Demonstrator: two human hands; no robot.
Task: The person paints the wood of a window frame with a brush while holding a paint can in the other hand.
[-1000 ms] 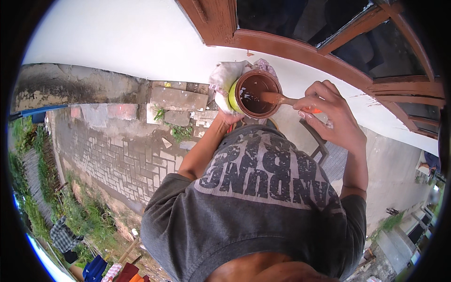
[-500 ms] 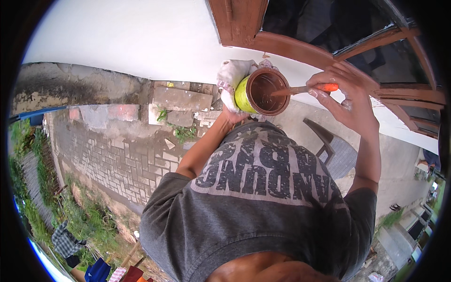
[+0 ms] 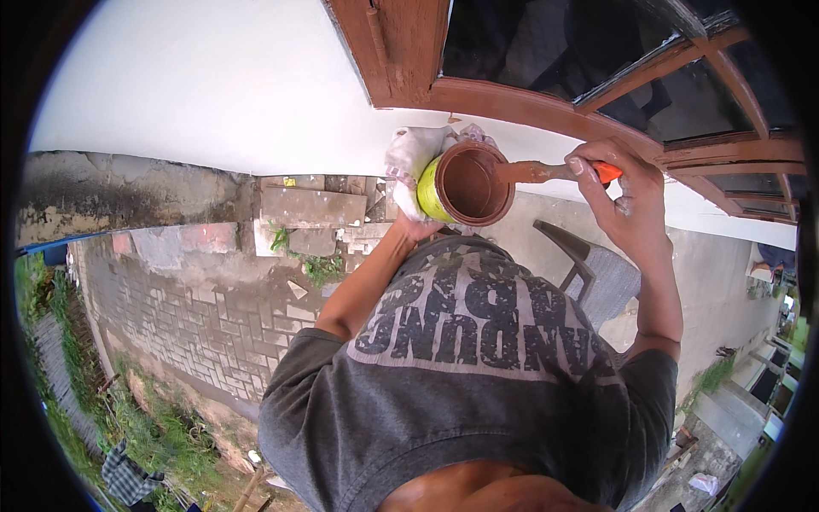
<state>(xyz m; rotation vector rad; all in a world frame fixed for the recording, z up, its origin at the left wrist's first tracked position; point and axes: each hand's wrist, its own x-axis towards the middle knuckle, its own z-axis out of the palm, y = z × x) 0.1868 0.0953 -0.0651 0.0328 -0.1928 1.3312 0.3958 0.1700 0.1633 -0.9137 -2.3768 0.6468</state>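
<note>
My left hand [image 3: 420, 228] is wrapped round the lower side of a yellow-green paint can [image 3: 432, 198], tilted so that its opening shows. Brown paint coats the can's rim and inside wall. A white, stained rag [image 3: 413, 154] is bunched between the can and the wall. In my right hand [image 3: 633, 189] is a paintbrush [image 3: 536, 172] with an orange handle end, gripped between thumb and fingers. The brush's brown-coated head lies at the can's right rim. White smears mark my right fingers.
Ahead is a white wall [image 3: 196, 77] with a brown-painted window frame [image 3: 529, 107] and dark glass panes, close to my right hand. Below stand a grey-seated chair [image 3: 610, 277] and loose slabs [image 3: 311, 207]. Paving bricks [image 3: 196, 299] and plants lie to the left.
My right hand has drawn the brush out from inside the can to its right rim, showing more of the brown-coated head. The view has shifted slightly; my left hand still holds the can.
</note>
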